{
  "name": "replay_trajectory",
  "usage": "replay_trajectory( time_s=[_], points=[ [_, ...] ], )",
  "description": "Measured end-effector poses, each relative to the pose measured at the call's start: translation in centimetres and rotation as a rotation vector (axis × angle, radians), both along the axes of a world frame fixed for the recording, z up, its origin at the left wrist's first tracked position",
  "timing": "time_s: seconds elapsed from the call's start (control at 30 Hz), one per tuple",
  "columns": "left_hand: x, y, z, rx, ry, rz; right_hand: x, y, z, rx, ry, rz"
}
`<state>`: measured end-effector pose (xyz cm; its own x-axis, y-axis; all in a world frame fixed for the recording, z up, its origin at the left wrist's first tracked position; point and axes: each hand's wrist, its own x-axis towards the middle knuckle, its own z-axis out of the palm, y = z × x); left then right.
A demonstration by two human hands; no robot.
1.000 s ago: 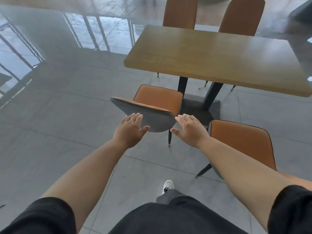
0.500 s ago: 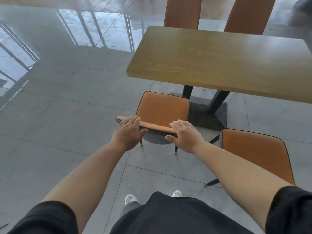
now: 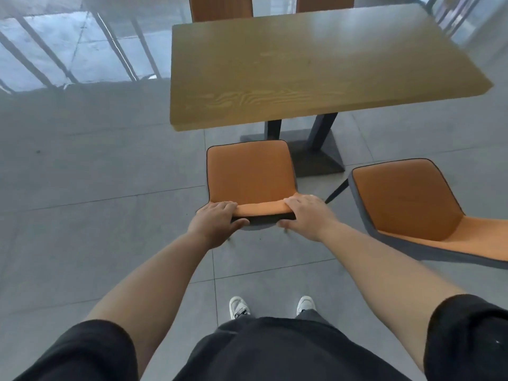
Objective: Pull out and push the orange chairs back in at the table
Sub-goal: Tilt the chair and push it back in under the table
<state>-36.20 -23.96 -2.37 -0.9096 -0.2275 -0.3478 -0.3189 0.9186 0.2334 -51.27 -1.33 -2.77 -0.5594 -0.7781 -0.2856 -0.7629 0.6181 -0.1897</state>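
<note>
An orange chair (image 3: 248, 171) with a grey shell stands in front of me, its seat just short of the wooden table (image 3: 302, 64). My left hand (image 3: 215, 222) grips the left end of its backrest top, fingers over the edge and thumb behind. On the right end my right hand (image 3: 308, 215) grips the same way. A second orange chair (image 3: 406, 199) stands to the right, pulled away from the table and angled.
Two more orange chairs (image 3: 221, 8) are tucked in at the table's far side. The table's dark pedestal base (image 3: 316, 152) sits on the grey tiled floor just beyond the held chair. My white shoes (image 3: 239, 307) stand behind the chair. Open floor lies to the left.
Both hands went from hovering open behind the chair to gripping the backrest top. I have stepped squarely behind the chair, and the view now looks straight down on it.
</note>
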Motion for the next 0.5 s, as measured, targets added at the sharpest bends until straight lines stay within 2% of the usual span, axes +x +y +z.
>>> replay_trajectory(
  time_s=[0.2,0.5],
  points=[
    [0.2,0.4,0.3,-0.004,0.055,-0.017,0.3,-0.1,0.4,0.007,-0.041,-0.027],
    [3.3,3.4,0.4,0.008,0.04,0.013,3.3,2.6,0.3,-0.01,-0.06,-0.05]
  ],
)
